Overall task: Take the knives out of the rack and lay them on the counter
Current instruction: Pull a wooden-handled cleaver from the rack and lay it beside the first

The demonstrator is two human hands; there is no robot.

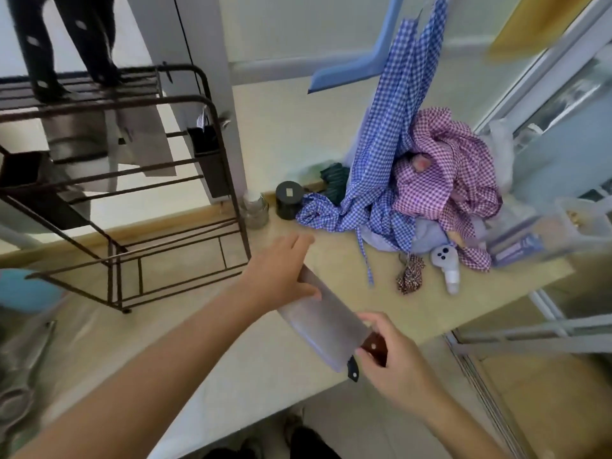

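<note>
- Head view, lower right of the frame: your right hand [394,356] is closed round the cleaver's [323,321] brown handle, fingers curled tight, near the counter's [390,293] front edge. A second, dark handle tip pokes out just under the blade's heel, so I judge another knife may lie beneath it; I cannot tell for sure.
- Centre of the frame: your left hand [281,273] lies mostly open, fingers loosely spread, palm and thumb resting on the far end of the blade. It presses rather than grips.
- Risk: with bare skin on the blade, a slide of the cleaver as you let go could draw the edge across your left fingers. Lift that hand straight up.
- Risk: the handle end hangs close to the counter edge. Let go carelessly and the cleaver could tip off toward your feet.
- Right of centre: loose checked cloths [407,180] lie near the blade tip; a string could snag it.
- Upper left: the rack [139,180] stands on the counter, well apart from your hands. More blades [139,144] hang in it, blurred, so the job looks unfinished.
</note>
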